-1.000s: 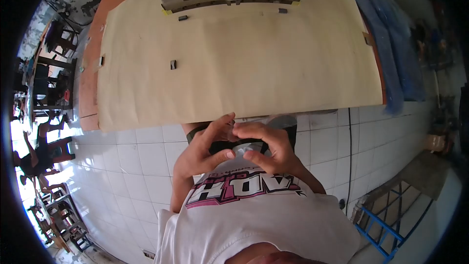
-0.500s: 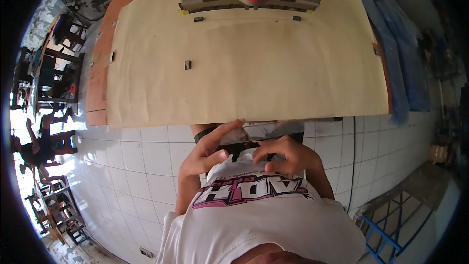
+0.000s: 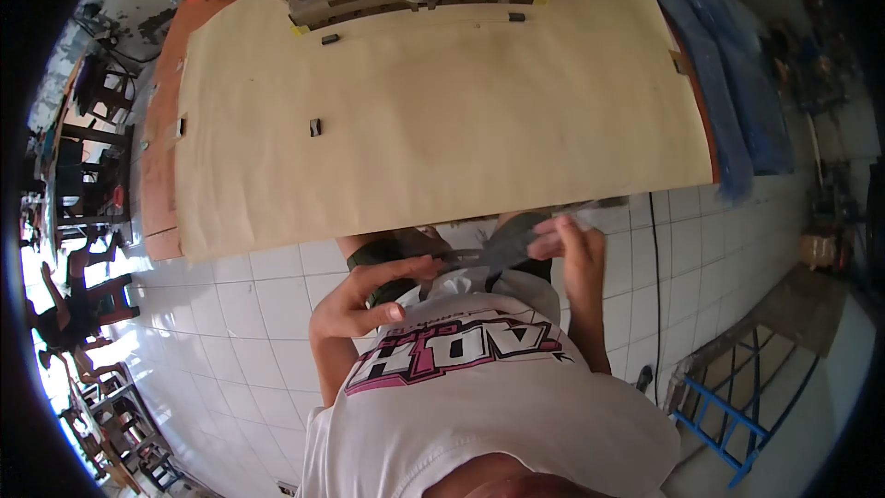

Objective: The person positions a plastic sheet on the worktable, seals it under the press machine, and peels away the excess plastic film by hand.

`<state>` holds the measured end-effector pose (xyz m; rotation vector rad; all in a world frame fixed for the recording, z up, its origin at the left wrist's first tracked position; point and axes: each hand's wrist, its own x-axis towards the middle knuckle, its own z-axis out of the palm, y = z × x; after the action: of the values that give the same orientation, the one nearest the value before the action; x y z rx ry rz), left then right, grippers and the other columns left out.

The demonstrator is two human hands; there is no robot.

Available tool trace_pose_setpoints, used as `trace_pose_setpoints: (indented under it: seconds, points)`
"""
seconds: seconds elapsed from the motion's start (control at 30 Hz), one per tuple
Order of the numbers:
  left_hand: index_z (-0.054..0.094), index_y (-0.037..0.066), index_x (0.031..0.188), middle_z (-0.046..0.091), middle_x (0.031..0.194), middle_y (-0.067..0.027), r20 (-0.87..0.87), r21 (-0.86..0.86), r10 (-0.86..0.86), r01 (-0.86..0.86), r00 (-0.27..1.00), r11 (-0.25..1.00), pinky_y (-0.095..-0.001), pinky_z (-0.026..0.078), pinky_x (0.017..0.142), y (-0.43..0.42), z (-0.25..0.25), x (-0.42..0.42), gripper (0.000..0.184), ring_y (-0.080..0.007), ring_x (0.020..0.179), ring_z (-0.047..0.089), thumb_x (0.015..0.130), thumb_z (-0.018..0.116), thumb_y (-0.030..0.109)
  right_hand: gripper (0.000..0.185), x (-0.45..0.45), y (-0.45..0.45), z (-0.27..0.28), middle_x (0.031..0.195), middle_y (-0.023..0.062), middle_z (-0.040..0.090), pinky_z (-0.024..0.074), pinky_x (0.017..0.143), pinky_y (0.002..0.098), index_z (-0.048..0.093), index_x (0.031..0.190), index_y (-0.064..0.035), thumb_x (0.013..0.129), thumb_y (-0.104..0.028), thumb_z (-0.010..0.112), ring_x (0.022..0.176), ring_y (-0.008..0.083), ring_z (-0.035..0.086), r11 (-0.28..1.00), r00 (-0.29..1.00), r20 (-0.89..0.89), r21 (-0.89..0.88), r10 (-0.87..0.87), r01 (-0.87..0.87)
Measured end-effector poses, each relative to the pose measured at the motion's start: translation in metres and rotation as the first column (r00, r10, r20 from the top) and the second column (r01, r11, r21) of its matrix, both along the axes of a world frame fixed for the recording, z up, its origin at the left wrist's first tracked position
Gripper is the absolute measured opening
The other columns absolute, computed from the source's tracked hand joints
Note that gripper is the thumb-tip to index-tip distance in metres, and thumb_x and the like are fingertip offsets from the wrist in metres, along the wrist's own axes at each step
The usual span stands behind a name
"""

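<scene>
The filmy grey piece wants light, steady handling between the left hand, thumb spread from fingers, and the right hand, fingers bent (blur hides whether they pinch anything).

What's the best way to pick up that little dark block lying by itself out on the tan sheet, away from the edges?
Pinch the small dark block by its two long sides, thumb and finger coming down from above. It lies lengthwise front to back on the tan sheet, with bare sheet around it, so both sides look reachable.
</scene>
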<state>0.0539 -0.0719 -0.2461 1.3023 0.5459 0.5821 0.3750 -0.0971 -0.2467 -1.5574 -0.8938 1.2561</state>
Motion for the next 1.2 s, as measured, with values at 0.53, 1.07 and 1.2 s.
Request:
trace_pose_setpoints:
  seconds: [0.53,1.07,1.2]
  points:
    - [0.046,-0.008,0.135,0.056,0.131,-0.0191,0.231,0.067,0.108,-0.127,0.967,0.990,-0.0402,0.040,0.106,0.019,0.020,0.018,0.054,-0.0289,0.122,0.054,0.095,0.062,0.024,0.032,0.113,-0.027,0.102,0.072,0.0131,0.067,0.0569,0.057,0.0354,0.062,0.091,0.0032,0.105,-0.016,0.041,0.063,0.0242,0.065,0.387,-0.151,0.361,0.774,-0.920,-0.501]
    - [0.058,-0.003,0.106,0.068,0.093,-0.0135,0.033,-0.379,0.134,-0.112,0.990,0.919,-0.0295,0.057,0.064,-0.014,-0.022,0.024,0.025,-0.0185,0.070,0.067,0.102,0.053,0.021,0.023,-0.034,0.017,-0.010,0.098,0.0018,0.064,0.0534,0.080,0.0363,0.076,0.093,-0.0173,0.071,-0.017,0.080,0.096,0.0230,0.059,0.473,0.463,0.832,0.555,-0.307,-0.685]
    - [0.057,0.001,0.094,0.066,0.070,-0.0092,0.009,-0.429,0.370,-0.331,0.929,0.841,-0.0281,0.052,0.051,-0.020,-0.021,0.021,0.021,-0.0154,0.059,0.065,0.101,0.055,0.021,0.016,-0.046,0.018,0.032,0.083,0.0023,0.063,0.0462,0.078,0.0427,0.073,0.082,-0.0105,0.070,-0.018,0.080,0.085,0.0240,0.060,0.493,0.548,0.814,0.562,-0.192,-0.664]
